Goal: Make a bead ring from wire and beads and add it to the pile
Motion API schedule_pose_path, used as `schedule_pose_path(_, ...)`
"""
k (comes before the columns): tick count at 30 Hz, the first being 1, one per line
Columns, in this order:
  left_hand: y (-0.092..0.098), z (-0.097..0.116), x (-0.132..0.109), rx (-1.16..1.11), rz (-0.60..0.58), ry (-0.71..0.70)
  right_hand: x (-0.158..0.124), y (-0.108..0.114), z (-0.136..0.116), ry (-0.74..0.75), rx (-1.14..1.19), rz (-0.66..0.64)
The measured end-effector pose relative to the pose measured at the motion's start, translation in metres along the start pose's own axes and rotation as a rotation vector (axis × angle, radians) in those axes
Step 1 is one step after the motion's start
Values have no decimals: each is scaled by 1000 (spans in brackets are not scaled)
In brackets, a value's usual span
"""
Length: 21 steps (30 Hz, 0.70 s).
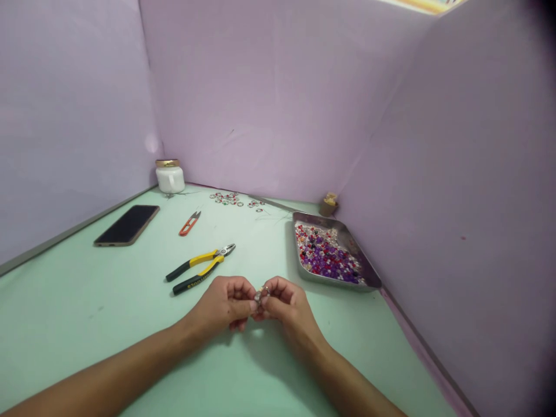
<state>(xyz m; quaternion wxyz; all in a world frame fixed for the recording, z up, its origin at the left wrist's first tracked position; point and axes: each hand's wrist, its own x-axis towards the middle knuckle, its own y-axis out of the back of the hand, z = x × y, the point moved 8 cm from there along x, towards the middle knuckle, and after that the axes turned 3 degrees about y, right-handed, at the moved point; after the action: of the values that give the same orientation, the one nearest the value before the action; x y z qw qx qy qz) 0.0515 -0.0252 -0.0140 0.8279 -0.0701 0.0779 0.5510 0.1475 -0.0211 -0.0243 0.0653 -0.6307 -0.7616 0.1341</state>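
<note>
Here my left hand (226,305) and right hand (284,302) meet, each grip pinched tight on the small bead piece (260,295) between them, just above the counter (130,324); both hands are equally near.

Left hand (226,304) and right hand (284,304) meet near centre on table (87,313), small piece (260,295) between them; pliers (200,267) just far-left of the hands; snips (189,223) beyond; phone (127,225) left; jar (169,176) far left corner; rings (234,200) along far wall; tray (369,272) right, beads (325,255) in it; small pot (329,204) behind the tray.
</note>
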Motion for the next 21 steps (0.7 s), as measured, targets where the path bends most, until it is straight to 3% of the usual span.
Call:
schedule_pose_path(5,-1,-1,1,28,-6,-7,-2,-3,0,-59,90,-13)
schedule_pose_path(12,-2,2,-2,90,-7,-15,-3,-2,2,-39,28,33)
schedule_pose_path(21,0,14,-12,414,162,-208,-6,1,6,-51,11,118)
